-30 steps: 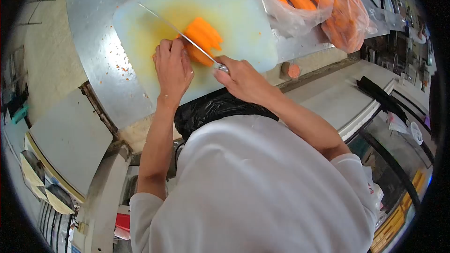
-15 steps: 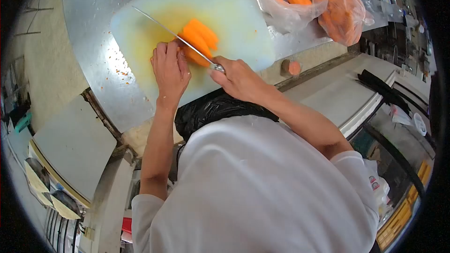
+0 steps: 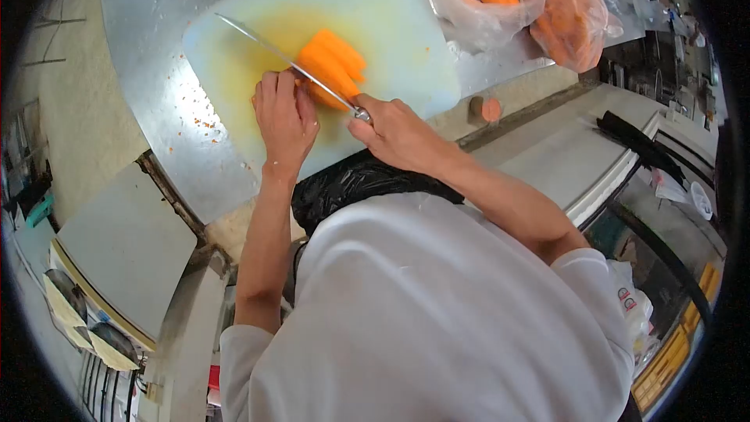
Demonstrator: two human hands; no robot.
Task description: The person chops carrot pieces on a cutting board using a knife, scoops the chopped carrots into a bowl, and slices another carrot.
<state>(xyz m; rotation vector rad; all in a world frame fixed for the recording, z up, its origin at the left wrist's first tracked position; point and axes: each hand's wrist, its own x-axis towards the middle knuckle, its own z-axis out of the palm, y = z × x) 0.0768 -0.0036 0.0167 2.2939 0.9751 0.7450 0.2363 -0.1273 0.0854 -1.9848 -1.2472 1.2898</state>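
Observation:
In my right hand (image 3: 398,133) is the handle of a long knife (image 3: 262,43), its thin blade slanting up and left across an orange carrot (image 3: 332,59). Several cut slices of that carrot lie on the far side of the blade. My left hand (image 3: 283,117) is on the near side, fingers curled down over the carrot, which is mostly hidden beneath them. All of this is on a pale cutting board (image 3: 391,19) with yellow-orange stains.
The board lies on a metal table (image 3: 148,55) sprinkled with orange bits. An open plastic bag (image 3: 484,23) of whole carrots stands at the board's far right, beside a second, tied bag (image 3: 574,19) with orange contents. Black plastic (image 3: 367,187) covers my waist at the table edge.
The blade has shifted slightly left along the carrot, and the sliced part leans a little further right. My left hand stays nearly in place.

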